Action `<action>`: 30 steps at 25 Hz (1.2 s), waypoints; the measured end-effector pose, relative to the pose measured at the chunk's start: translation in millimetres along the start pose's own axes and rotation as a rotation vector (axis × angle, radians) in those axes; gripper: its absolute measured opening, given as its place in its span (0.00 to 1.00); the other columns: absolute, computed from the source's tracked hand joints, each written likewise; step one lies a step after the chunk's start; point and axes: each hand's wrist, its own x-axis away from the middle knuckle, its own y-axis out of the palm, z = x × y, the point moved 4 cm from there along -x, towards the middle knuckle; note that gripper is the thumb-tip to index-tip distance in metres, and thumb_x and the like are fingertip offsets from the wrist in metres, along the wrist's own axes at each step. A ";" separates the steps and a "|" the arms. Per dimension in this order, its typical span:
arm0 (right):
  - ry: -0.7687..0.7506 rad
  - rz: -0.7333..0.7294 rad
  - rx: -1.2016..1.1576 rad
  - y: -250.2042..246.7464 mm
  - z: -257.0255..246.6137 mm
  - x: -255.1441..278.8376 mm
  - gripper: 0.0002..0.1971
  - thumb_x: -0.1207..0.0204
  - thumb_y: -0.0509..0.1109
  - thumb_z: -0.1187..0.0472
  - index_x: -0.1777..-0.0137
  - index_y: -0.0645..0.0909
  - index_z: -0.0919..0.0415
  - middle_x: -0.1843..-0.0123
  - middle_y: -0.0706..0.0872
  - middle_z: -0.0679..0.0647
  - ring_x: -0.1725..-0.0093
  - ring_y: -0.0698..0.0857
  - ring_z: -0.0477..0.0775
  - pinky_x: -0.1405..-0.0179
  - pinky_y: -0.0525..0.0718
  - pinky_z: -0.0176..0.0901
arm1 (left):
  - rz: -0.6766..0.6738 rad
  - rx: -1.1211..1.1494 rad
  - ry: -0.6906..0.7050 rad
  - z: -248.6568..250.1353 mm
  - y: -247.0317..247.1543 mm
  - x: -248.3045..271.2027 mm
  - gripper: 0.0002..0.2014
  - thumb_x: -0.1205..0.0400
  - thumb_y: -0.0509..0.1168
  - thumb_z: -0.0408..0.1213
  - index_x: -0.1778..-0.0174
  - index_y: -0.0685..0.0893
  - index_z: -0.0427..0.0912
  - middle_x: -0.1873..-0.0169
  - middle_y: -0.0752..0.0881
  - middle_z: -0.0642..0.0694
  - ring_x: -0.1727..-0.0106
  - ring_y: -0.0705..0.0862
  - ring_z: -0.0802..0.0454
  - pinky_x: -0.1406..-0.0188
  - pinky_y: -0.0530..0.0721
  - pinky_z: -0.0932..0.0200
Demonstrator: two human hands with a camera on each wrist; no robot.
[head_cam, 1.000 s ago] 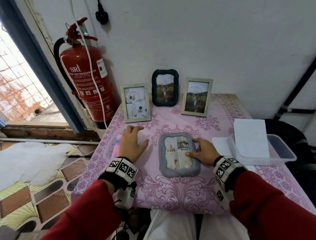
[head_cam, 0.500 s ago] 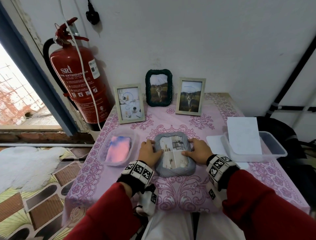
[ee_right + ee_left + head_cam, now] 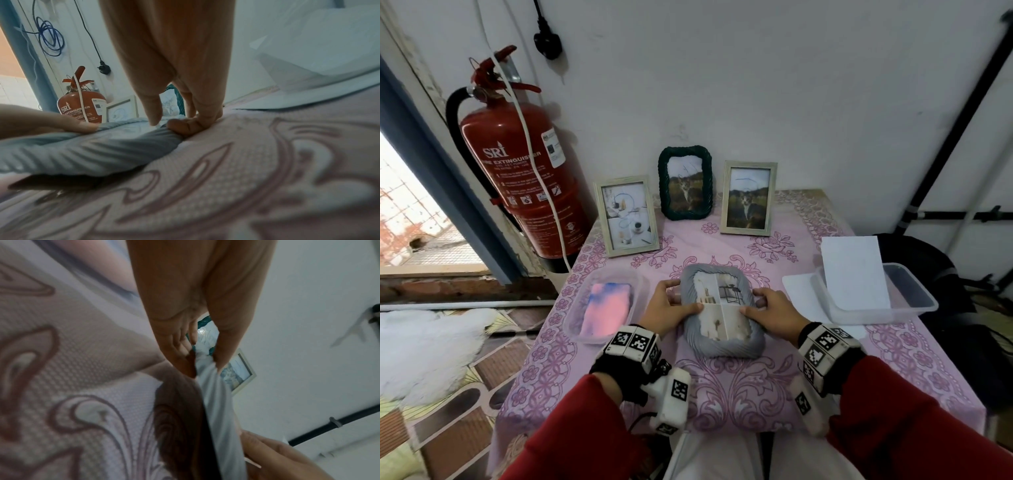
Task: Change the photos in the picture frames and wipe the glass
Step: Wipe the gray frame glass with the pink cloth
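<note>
Your left hand [image 3: 667,310] has left the cloth tray [image 3: 575,318]; both hands pinch the grey frame [image 3: 722,346], its back hidden beside your right hand [image 3: 774,313].

A white wall [image 3: 756,85] backs the table's pink floral cloth [image 3: 739,387]. At nine o'clock, daylight enters a blue-framed window [image 3: 410,212]; patterned floor [image 3: 448,404] lies at seven.

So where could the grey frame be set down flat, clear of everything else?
Bare cloth lies between the grey frame and the near table edge, and behind it toward the cat photo frame. Crowded: cloth tray left, plastic container right.
</note>
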 end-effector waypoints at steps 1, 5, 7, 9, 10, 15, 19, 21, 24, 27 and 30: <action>-0.001 0.013 -0.029 -0.4 -0.2 0.7 0.26 0.23 0.70 0.58 0.29 0.71 0.70 0.41 0.80 0.63 0.46 0.82 0.56 0.61 0.82 0.30 | -0.025 0.051 -0.004 3.0 3.3 1.5 0.31 0.27 0.71 0.22 0.31 0.66 0.38 0.62 0.83 0.42 0.63 0.84 0.52 0.68 0.87 0.62; 0.028 0.084 -0.211 -3.4 -1.2 5.8 0.25 0.24 0.70 0.61 0.33 0.66 0.71 0.41 0.79 0.65 0.38 0.81 0.62 0.39 0.82 0.51 | -0.112 0.115 0.013 14.5 10.6 4.2 0.30 0.26 0.68 0.19 0.31 0.66 0.41 0.64 0.86 0.37 0.72 0.87 0.53 0.72 0.88 0.59; 0.012 0.114 -0.305 -6.7 -4.6 9.7 0.24 0.24 0.70 0.63 0.33 0.63 0.69 0.47 0.77 0.59 0.42 0.81 0.58 0.43 0.82 0.47 | -0.133 0.120 0.028 18.4 11.1 5.1 0.30 0.26 0.67 0.19 0.32 0.66 0.44 0.65 0.86 0.38 0.72 0.87 0.54 0.73 0.87 0.58; -0.015 0.142 -0.388 -11.2 -9.4 13.4 0.23 0.23 0.69 0.66 0.33 0.62 0.66 0.53 0.77 0.53 0.52 0.81 0.49 0.55 0.82 0.37 | -0.135 0.120 0.034 21.9 12.4 5.8 0.30 0.26 0.66 0.18 0.33 0.67 0.46 0.65 0.85 0.39 0.69 0.87 0.51 0.74 0.86 0.59; -0.033 0.154 -0.427 -14.3 -12.7 15.2 0.23 0.23 0.69 0.67 0.33 0.63 0.65 0.54 0.77 0.52 0.55 0.80 0.45 0.58 0.81 0.34 | -0.135 0.121 0.042 23.9 13.7 5.8 0.30 0.26 0.66 0.18 0.33 0.67 0.47 0.64 0.84 0.38 0.67 0.86 0.49 0.73 0.86 0.59; -0.092 0.176 -0.557 -33.9 -29.2 22.1 0.20 0.23 0.68 0.68 0.38 0.63 0.58 0.45 0.82 0.62 0.50 0.83 0.53 0.47 0.84 0.47 | -0.161 0.180 0.106 40.3 20.4 4.9 0.28 0.25 0.68 0.22 0.37 0.69 0.52 0.65 0.87 0.39 0.65 0.87 0.48 0.68 0.88 0.56; -0.081 0.128 -0.698 -48.2 -36.9 27.1 0.21 0.24 0.69 0.71 0.37 0.63 0.60 0.46 0.84 0.63 0.49 0.85 0.57 0.51 0.86 0.48 | -0.184 0.210 0.177 57.8 26.1 3.7 0.23 0.24 0.69 0.28 0.38 0.71 0.54 0.62 0.90 0.38 0.63 0.89 0.47 0.65 0.89 0.53; -0.061 0.103 -0.757 -57.8 -40.2 27.6 0.23 0.26 0.69 0.75 0.37 0.64 0.60 0.52 0.85 0.61 0.56 0.85 0.54 0.62 0.88 0.42 | -0.212 0.230 0.194 64.7 30.0 2.9 0.23 0.23 0.69 0.28 0.37 0.71 0.53 0.58 0.89 0.34 0.60 0.88 0.44 0.60 0.88 0.51; -0.066 0.081 -0.848 -79.9 -50.3 24.1 0.22 0.27 0.68 0.78 0.38 0.68 0.60 0.53 0.85 0.61 0.58 0.85 0.55 0.58 0.88 0.45 | -0.268 0.274 0.212 76.2 40.8 -0.9 0.24 0.22 0.67 0.26 0.35 0.70 0.51 0.56 0.89 0.36 0.58 0.88 0.45 0.58 0.88 0.51; -0.127 0.063 -0.920 -106.1 -64.2 19.3 0.18 0.26 0.65 0.77 0.41 0.70 0.59 0.52 0.86 0.60 0.57 0.86 0.56 0.53 0.87 0.48 | -0.313 0.310 0.227 90.5 56.6 -9.0 0.23 0.22 0.65 0.25 0.36 0.70 0.51 0.56 0.91 0.42 0.59 0.89 0.49 0.63 0.88 0.56; -0.195 0.070 -1.016 -133.4 -74.1 14.0 0.11 0.22 0.60 0.73 0.46 0.73 0.57 0.57 0.88 0.55 0.61 0.88 0.50 0.63 0.89 0.43 | -0.331 0.340 0.242 106.9 72.7 -19.9 0.23 0.22 0.64 0.25 0.36 0.70 0.51 0.55 0.91 0.41 0.57 0.89 0.48 0.57 0.87 0.51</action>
